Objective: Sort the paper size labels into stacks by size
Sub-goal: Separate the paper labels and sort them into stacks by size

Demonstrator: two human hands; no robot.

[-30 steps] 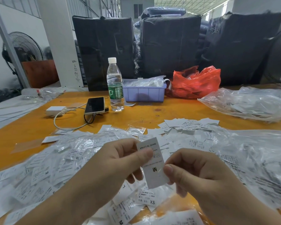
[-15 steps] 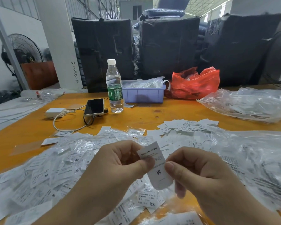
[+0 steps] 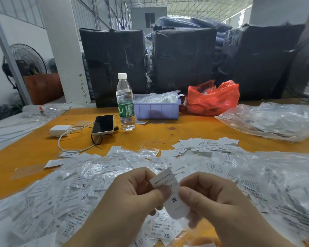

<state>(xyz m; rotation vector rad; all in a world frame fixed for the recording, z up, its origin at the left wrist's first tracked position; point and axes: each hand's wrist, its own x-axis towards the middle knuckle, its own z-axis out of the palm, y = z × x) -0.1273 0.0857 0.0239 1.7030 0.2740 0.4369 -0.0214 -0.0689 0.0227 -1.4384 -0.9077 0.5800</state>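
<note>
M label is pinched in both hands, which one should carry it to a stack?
Right, probably. Both the left hand and right hand pinch the M label, but the only neat pile of labels lies ahead on the right.

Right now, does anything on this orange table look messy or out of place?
Yes: the white paper size labels lie in a loose, unsorted heap, mixed sizes jumbled together. Both hands pinch one M label.

both hands pinch one white m label (image 3: pixel 171 195) above the loose label heap (image 3: pixel 64 193) on the orange table (image 3: pixel 25 150): left hand (image 3: pixel 132 193) at its left edge, right hand (image 3: pixel 209 195) at its right. behind stand a water bottle (image 3: pixel 125 102), a phone (image 3: pixel 103 124) and a lilac bin (image 3: pixel 157 108).
</note>
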